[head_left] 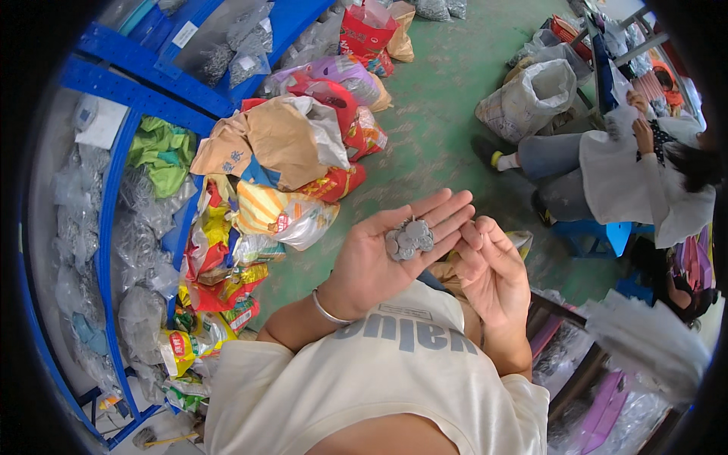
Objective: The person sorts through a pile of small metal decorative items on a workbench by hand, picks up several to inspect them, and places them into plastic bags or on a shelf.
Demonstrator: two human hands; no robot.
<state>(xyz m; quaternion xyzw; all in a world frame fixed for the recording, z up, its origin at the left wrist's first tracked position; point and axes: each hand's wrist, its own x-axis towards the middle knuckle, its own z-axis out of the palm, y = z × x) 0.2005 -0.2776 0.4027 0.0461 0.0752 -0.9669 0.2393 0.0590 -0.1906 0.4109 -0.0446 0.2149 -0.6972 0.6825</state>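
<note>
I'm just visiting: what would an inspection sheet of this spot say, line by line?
Surface: green floor, no table in view.
Job's things: small pile of grey metal pieces on the open palm.
Clutter: heap of coloured bags along the blue rack; white sack.
Hands: left hand flat, palm up, carrying the pieces; right hand open beside it, fingertips near the pile.
Cables: nothing seen.
Surroundings: seated person at right.

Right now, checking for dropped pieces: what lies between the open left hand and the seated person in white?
In the head view, only bare green floor lies between the left hand, holding small grey metal pieces, and the seated person.
</note>
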